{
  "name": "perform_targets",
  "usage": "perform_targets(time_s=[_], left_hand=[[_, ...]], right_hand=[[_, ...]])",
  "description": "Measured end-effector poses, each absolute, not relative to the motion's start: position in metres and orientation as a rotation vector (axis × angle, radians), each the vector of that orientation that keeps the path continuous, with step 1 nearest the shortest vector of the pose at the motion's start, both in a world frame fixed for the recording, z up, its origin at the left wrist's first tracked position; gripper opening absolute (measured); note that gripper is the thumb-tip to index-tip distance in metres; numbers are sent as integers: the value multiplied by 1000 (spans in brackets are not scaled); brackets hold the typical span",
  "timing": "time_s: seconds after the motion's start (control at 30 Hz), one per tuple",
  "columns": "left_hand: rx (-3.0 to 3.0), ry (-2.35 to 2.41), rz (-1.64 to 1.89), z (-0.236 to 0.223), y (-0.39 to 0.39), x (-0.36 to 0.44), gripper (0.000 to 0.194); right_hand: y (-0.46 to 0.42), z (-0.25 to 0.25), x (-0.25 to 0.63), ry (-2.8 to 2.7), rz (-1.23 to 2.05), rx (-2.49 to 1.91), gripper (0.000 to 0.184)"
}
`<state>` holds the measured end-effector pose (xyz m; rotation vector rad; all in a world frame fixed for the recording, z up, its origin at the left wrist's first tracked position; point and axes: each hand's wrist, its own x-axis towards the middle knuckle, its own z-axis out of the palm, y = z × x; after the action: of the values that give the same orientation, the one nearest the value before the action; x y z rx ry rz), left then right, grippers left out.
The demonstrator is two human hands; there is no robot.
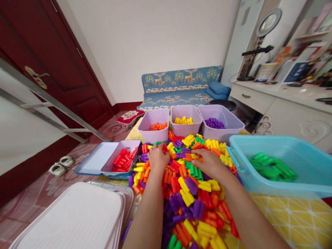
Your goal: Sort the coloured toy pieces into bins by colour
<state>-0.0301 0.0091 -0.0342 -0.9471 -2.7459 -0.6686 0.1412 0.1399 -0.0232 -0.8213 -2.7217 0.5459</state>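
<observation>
My left hand [158, 158] reaches into a heap of small coloured plastic tubes [185, 193]. Its fingers curl down around a red plastic tube [165, 148], with the fingertips partly hidden. To the right, my right hand [209, 160] hovers low over the heap, thumb and fingers apart, beside some orange tubes [188, 157]. Just below that hand lie joined green tubes [196, 172]. Red, yellow, orange, purple and green pieces are mixed across the heap, many of them stuck together in short rows.
Lilac bins hold orange [153, 138], yellow [185, 130] and purple pieces [220, 134]. Red pieces fill a left bin [107, 167]; green ones lie in a blue tub [259, 138]. Stacked lids [70, 214] are at front left. A metal ladder [52, 100] and a sofa [178, 86] stand beyond.
</observation>
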Motion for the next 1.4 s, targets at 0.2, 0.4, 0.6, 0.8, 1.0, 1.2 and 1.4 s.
perform_targets(time_s=[0.2,0.4,0.6,0.8,1.0,1.2,1.4], left_hand=[[-942,-2767,-736,-34,8,-33,36],[-1015,-2680,-1012,-39,9,-37,27],[-1259,-2279,-1950,-33,16,-33,24],[-1494,-2146,-2437,-25,19,-18,31],[-1699,-2151,-2497,-26,18,-14,33],[-1688,-2202,-2380,-30,19,-15,31],[-1636,-2197,-2314,-34,21,-18,31]], right_hand=[[137,-27,139,-2697,574,-813,41],[135,-26,139,-2679,576,-808,39],[138,-30,136,-2586,704,-776,39],[131,-24,128,-2171,1277,-597,51],[122,-16,126,-2063,1412,-553,37],[118,-9,127,-2013,1457,-638,30],[119,-7,129,-1955,1467,-661,33]])
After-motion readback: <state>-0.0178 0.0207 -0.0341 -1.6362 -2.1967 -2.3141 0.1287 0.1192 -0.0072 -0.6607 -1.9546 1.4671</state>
